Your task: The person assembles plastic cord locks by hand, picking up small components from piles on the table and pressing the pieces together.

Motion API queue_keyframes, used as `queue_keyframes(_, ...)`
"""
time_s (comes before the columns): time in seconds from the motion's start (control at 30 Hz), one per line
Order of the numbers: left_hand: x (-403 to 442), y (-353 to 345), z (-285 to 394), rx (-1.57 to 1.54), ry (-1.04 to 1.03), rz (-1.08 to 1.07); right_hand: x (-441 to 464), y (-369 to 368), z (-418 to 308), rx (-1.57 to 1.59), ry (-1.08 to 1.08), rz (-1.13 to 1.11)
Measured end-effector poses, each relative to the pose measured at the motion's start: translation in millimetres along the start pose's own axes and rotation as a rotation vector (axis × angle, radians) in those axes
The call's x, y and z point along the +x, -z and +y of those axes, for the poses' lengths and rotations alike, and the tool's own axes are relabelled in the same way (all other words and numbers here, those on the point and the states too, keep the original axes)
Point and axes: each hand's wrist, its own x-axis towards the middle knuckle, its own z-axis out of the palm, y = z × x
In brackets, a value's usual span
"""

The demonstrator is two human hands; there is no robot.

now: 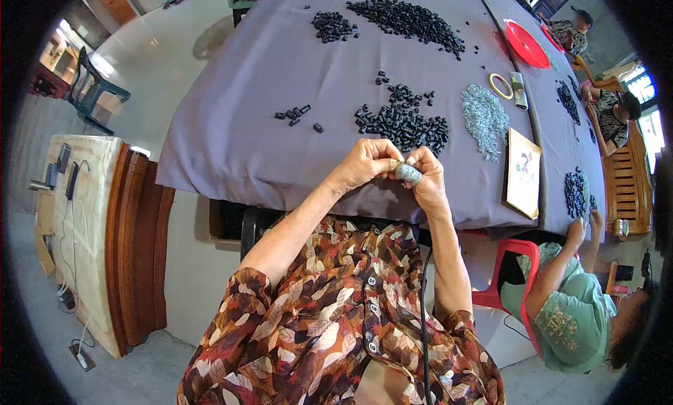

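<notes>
My left hand (pixel 363 166) and my right hand (pixel 429 183) meet at the table's near edge, fingertips pinched together. Whatever they pinch is too small or too hidden to make out. A grey, speckled wrap (pixel 408 173) sits at the fingers of my right hand, seemingly around a finger or thumb. Just beyond my hands lies a heap of small black cylindrical pieces (pixel 401 122). To its right is a pile of small clear, pale pieces (pixel 484 119). A few loose black pieces (pixel 294 115) lie off to the left.
The grey tablecloth (pixel 238 124) carries more black heaps (pixel 410 25), a tape roll (pixel 500 86), a small metallic box (pixel 519 91), a pale board (pixel 523 173) and a red tray (pixel 527 44). A person in green (pixel 561 314) works at right; others sit farther back. A wooden cabinet (pixel 133 244) stands left.
</notes>
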Motion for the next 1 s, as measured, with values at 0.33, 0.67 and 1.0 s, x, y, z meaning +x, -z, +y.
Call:
queue_keyframes(0.33, -1.7, 1.8, -3.1, -0.021, -0.009, 0.082, -3.0, -6.8, -0.8, -0.061, 0.029, 0.117)
queue_keyframes(0.67, -1.5, 1.6, -5.9, -0.068, -0.02, 0.103, -4.4, -6.9, -2.4, -0.158, 0.068, 0.152)
queue_keyframes(1.0, -2.4, 1.0, -7.3, -0.066, -0.019, 0.127, -5.5, -9.0, -14.5, -0.173, 0.024, 0.113)
